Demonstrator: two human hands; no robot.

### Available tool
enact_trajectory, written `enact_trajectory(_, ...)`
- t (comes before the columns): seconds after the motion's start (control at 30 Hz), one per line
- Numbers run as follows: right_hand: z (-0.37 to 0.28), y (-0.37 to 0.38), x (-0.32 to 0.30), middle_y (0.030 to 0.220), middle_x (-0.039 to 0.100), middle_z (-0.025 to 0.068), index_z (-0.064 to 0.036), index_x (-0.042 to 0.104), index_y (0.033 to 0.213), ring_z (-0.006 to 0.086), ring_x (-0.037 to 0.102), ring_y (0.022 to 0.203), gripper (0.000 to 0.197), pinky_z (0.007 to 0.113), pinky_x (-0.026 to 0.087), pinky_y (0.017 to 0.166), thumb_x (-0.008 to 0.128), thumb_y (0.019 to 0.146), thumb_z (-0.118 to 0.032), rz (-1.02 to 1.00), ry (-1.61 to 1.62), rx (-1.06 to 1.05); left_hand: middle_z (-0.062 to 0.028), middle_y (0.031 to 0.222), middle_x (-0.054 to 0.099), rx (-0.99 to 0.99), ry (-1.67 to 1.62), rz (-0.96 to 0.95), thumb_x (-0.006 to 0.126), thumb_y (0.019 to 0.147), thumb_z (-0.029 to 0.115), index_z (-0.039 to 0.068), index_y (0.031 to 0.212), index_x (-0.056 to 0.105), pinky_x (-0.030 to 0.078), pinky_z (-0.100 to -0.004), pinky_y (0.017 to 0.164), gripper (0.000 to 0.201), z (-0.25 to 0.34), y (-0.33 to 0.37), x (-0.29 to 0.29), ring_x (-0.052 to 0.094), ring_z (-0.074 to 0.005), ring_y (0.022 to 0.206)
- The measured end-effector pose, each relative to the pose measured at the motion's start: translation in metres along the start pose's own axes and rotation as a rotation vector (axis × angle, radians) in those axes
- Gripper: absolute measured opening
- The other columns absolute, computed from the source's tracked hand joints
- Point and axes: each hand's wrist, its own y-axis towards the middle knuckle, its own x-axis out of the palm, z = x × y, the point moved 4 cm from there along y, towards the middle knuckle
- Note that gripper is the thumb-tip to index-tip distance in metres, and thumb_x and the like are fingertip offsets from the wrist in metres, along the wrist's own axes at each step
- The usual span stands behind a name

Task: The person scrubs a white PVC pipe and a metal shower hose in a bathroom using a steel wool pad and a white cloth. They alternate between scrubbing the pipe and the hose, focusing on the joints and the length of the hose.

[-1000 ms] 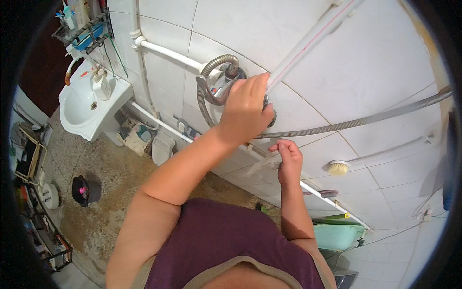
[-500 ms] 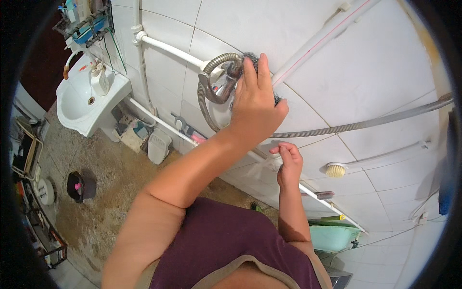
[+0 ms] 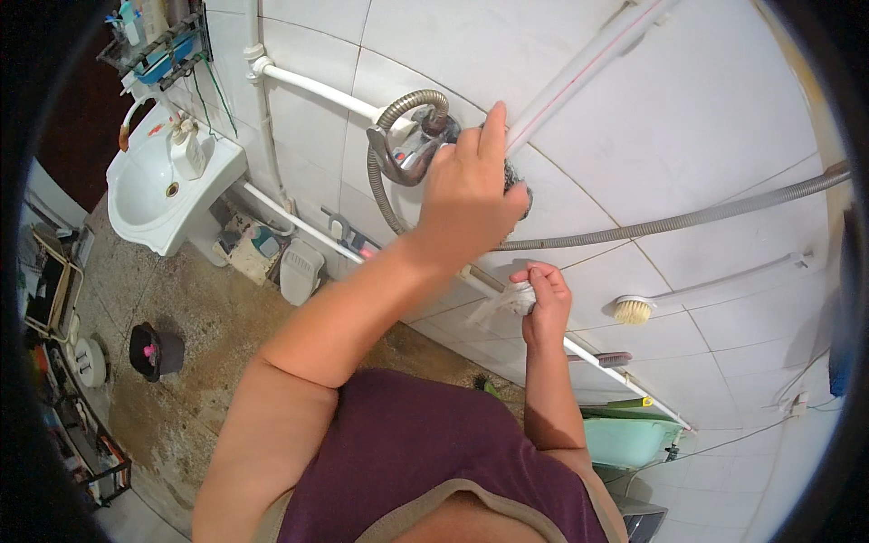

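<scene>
Scouring pad [image 3: 516,185], dark and wiry, sits at upper centre of the frame, pressed against the white tiled wall [image 3: 706,118] under the left hand [image 3: 471,195]. That hand is closed over the pad, fingers folded down and the index finger pointing up along the pale pipe [image 3: 579,81]; only a dark edge of the pad shows past its right side. Just left of the hand, touching or nearly so, is the chrome shower mixer [image 3: 412,145] with its ribbed metal hose [image 3: 688,217] looping down and then running off toward the right edge. So the mixer lies up and left of the pad, and the left hand is clearly the nearer one to it. The right hand [image 3: 543,299] hangs lower, at centre frame, fingers clamped together on a crumpled white cloth [image 3: 502,303], well below the mixer. A white sink [image 3: 167,195] stands at upper left, apart from both hands
</scene>
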Motion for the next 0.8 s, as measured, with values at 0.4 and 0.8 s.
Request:
enact_trajectory(0.4, 0.013, 0.005, 0.008, 0.082, 0.067, 0.0114, -0.0005, 0.06, 0.097, 0.0151, 0.056, 0.083, 0.011, 0.031, 0.037, 0.089, 0.055, 0.091, -0.008, 0.005, -0.011, 0.049, -0.022, 0.104, 0.059, 0.131, 0.138, -0.015, 0.068, 0.071, 0.007, -0.003, 0.115, 0.053, 0.047, -0.0424, 0.084, 0.047, -0.008, 0.008, 0.003, 0.059, -0.0383, 0.092)
enact_trajectory(0.8, 0.015, -0.003, -0.017, 0.082, 0.067, 0.0113, -0.0009, 0.06, 0.095, 0.0156, 0.056, 0.084, 0.01, 0.032, 0.037, 0.09, 0.054, 0.091, -0.007, 0.086, 0.001, 0.048, -0.0264, 0.106, 0.056, 0.311, 0.04, 0.169, 0.065, 0.077, 0.009, -0.008, 0.124, 0.045, 0.047, -0.0404, 0.08, 0.055, -0.012, 0.002, 0.007, 0.058, -0.0392, 0.093)
